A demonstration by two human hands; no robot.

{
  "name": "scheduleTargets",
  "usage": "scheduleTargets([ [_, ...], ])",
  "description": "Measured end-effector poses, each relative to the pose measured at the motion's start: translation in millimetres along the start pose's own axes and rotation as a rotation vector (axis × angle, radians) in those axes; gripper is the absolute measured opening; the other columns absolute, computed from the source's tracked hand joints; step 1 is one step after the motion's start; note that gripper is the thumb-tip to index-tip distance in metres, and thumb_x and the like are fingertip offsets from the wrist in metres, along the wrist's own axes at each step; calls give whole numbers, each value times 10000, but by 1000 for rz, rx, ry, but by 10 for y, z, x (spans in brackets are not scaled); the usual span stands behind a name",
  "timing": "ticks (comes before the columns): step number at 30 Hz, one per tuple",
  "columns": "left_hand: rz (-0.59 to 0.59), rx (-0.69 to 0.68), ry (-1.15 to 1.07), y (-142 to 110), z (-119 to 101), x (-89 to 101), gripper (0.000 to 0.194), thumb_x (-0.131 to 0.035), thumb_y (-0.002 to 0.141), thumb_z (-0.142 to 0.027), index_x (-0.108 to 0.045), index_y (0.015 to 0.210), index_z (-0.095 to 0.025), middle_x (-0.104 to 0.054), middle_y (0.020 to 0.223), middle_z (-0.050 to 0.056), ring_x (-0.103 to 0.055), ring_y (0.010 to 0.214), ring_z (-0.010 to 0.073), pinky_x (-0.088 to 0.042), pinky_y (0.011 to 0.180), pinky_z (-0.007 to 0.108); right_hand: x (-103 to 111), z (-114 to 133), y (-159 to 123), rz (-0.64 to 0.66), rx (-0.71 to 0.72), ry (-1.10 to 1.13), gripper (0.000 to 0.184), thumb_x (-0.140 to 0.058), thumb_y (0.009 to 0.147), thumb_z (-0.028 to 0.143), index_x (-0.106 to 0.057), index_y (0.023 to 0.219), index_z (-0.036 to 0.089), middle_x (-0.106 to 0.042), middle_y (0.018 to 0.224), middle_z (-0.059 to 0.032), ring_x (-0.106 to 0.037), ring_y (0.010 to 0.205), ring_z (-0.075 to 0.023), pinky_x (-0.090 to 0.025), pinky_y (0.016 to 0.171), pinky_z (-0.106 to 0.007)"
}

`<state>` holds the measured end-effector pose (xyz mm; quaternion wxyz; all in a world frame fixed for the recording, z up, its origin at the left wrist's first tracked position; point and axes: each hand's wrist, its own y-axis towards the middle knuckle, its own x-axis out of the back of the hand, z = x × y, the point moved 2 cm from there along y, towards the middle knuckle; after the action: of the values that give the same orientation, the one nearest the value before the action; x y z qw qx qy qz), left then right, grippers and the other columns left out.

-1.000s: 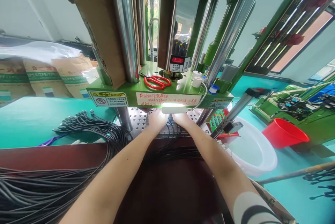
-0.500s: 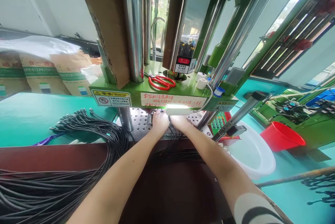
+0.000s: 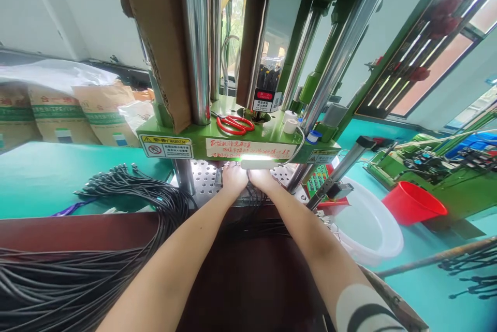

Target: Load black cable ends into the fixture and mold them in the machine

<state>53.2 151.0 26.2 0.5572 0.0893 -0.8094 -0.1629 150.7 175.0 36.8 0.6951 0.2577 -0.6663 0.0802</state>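
Observation:
Both my hands reach under the green press machine [image 3: 236, 145], side by side on its perforated metal bed [image 3: 205, 179]. My left hand [image 3: 234, 179] and my right hand [image 3: 263, 179] rest on several thin black cables [image 3: 254, 200] that run from the bed toward me. The fingertips are tucked beneath a bright white lamp [image 3: 256, 164] and the green plate, so I cannot see whether they grip anything.
Red scissors [image 3: 234, 124] and white tape rolls [image 3: 289, 124] lie on the green plate. A big bundle of black cables [image 3: 116, 207] covers the left of the bench. A white basin [image 3: 368, 228] and red bucket [image 3: 413, 205] stand right. Paper sacks [image 3: 77, 114] sit at back left.
My hands have drawn closer together under the lamp and shifted slightly left. The camera view tilted a little; nothing else moved.

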Motion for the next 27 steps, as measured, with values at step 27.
scheduleTargets([
  [27, 282, -373, -5, 144, 150, 1, 436, -281, 864, -479, -537, 1140, -259, -613, 1124, 54, -521, 1060, 204, -330, 933, 332, -71, -312, -169, 78, 127, 72, 353, -360, 889, 303, -590, 1078, 113, -647, 1008, -137, -564, 957, -230, -361, 888, -349],
])
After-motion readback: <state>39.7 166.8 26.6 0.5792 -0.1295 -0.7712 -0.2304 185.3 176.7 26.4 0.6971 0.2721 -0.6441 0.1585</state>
